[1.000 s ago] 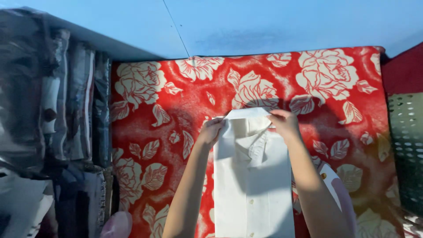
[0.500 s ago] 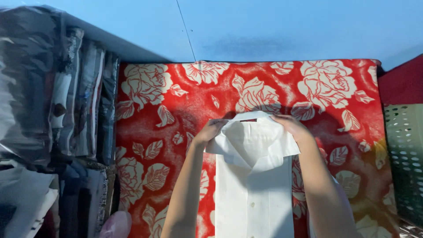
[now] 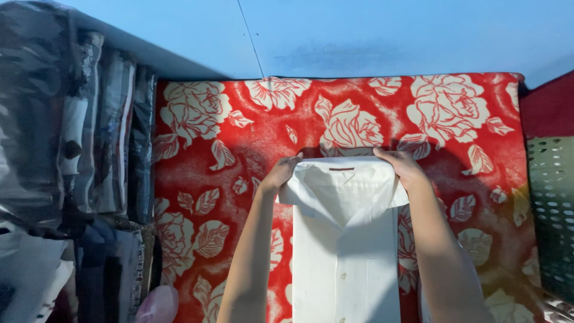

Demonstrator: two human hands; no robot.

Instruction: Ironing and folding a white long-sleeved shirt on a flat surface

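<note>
Shirt (image 3: pixel 345 251), white and buttoned, is lying flat on the red rose-print blanket (image 3: pixel 239 137), collar end farthest from me. My left hand (image 3: pixel 281 174) pinches one collar corner and my right hand (image 3: pixel 404 168) pinches the other, fingers closed on the fabric. Plastic-wrapped bundles (image 3: pixel 89 131) are stacked along the left.

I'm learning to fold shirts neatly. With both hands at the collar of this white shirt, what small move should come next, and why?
Probably press the collar flat and even. The left hand and right hand each grip a collar end of the white shirt, which lies buttoned on the red floral blanket; the collar wings flare outward, past the folded body.
</note>
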